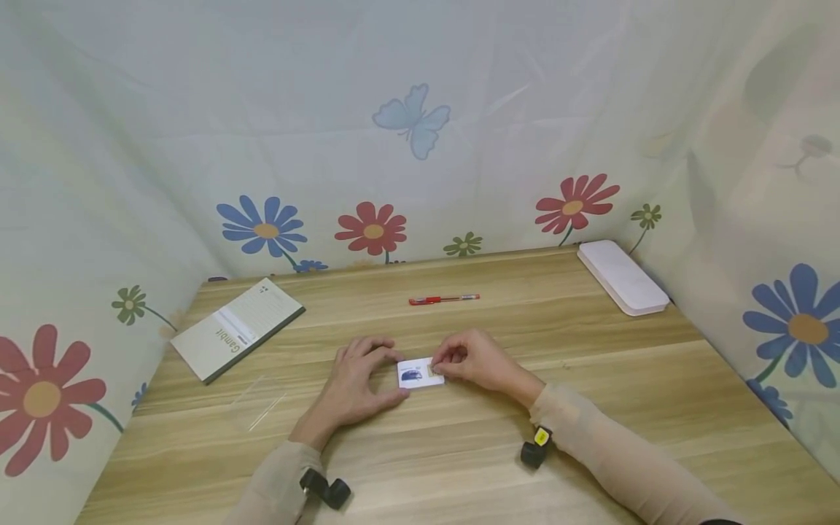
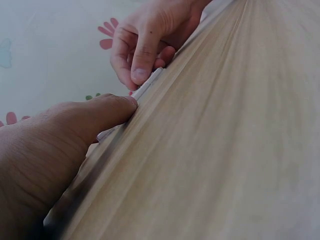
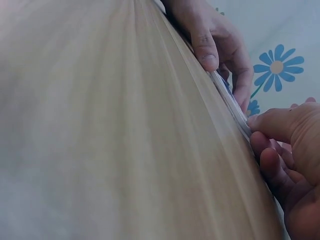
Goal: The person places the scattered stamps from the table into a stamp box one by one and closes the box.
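Observation:
A small, flat white pack (image 1: 413,380) with a dark blue print and a gold-brown patch lies on the wooden table in front of me. My left hand (image 1: 357,383) holds its left end, thumb at the near corner and index finger at the far one. At the right end, my right hand (image 1: 482,364) pinches the edge by the gold-brown patch with thumb and fingertips. Seen edge-on in the left wrist view, the pack (image 2: 150,82) is thin and its face is hidden. The right wrist view shows the pack (image 3: 231,100) running between both hands.
A red pen (image 1: 444,299) lies beyond the hands. At the left are a notebook marked Gambit (image 1: 213,339) and a clear, plastic-looking piece (image 1: 252,405). A white, rounded case (image 1: 622,277) sits at the back right. Flower-printed cloth (image 1: 420,182) surrounds the table (image 1: 446,467).

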The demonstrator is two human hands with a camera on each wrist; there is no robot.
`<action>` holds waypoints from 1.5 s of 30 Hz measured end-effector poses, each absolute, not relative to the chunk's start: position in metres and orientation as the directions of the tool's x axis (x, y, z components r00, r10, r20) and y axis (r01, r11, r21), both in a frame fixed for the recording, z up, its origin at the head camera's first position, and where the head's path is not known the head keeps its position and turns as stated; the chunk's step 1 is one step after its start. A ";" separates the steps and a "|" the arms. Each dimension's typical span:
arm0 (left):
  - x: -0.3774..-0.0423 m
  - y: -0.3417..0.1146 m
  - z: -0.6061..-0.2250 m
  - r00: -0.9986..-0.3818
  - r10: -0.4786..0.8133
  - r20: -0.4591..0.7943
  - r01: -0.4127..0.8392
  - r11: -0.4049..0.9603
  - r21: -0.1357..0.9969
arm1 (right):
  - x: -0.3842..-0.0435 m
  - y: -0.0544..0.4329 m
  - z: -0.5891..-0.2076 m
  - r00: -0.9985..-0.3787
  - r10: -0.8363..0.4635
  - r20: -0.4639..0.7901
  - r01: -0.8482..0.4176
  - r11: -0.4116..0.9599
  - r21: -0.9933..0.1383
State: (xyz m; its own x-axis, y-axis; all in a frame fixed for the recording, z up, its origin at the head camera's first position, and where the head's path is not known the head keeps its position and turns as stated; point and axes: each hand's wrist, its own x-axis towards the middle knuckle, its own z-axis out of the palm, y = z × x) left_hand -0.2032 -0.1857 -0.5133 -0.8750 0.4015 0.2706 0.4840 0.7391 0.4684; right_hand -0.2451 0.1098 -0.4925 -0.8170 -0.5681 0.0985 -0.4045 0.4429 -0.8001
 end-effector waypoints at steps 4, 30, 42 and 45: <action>-0.203 -0.186 -0.513 -0.873 0.404 0.272 0.487 0.736 0.470 | -0.246 0.110 -0.493 -0.806 -0.582 0.106 -0.425 0.445 -0.788; -0.203 -0.186 -0.513 -0.868 0.410 0.280 0.497 0.734 0.463 | -0.252 0.128 -0.499 -0.800 -0.569 0.190 -0.439 0.341 -0.831; -0.203 -0.186 -0.515 -0.867 0.410 0.284 0.498 0.732 0.465 | -0.246 0.131 -0.505 -0.732 -0.647 0.213 -0.636 0.538 -0.553; -0.203 -0.186 -0.515 -0.868 0.408 0.283 0.497 0.734 0.463 | -0.246 0.130 -0.506 -0.733 -0.644 0.219 -0.637 0.536 -0.554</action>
